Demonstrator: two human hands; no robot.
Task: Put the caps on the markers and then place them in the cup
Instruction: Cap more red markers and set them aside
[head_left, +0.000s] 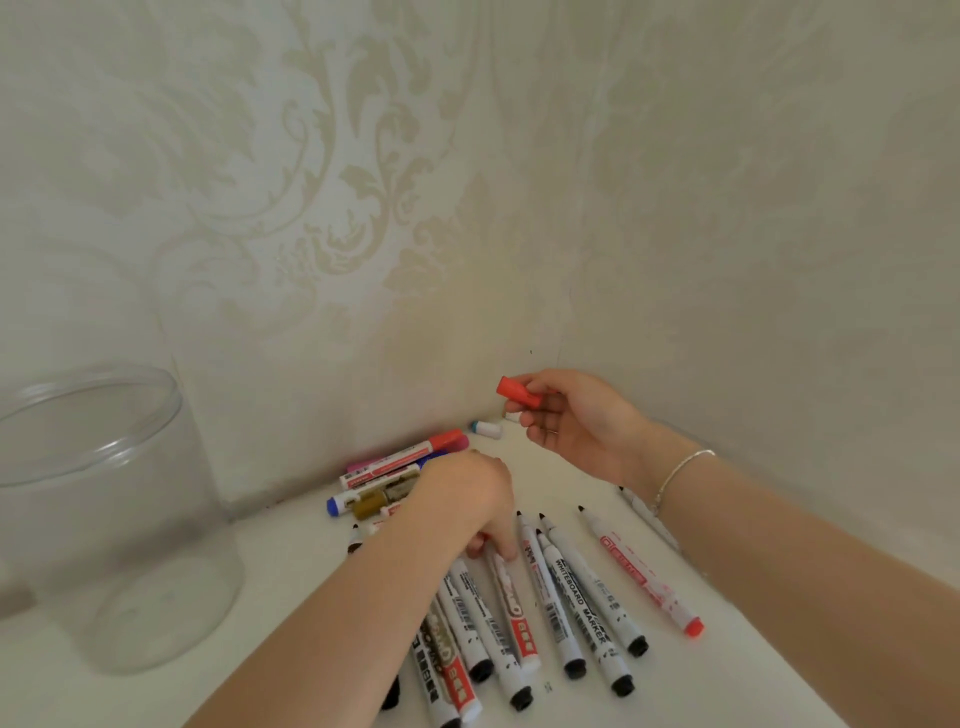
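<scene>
the right hand (582, 421) is hovering above the white tabletop (291, 582) near the wall corner, pinching a small red plastic marker cap (514, 391) between thumb and fingertips. the left hand (467, 499) is reaching down into the fan of uncapped white whiteboard markers (571, 597), its curled fingers touching a white marker with a red label (511, 603). a tall clear plastic cup (104, 509) is standing well apart at the left. capped markers (395, 462) are lying just behind the left hand.
</scene>
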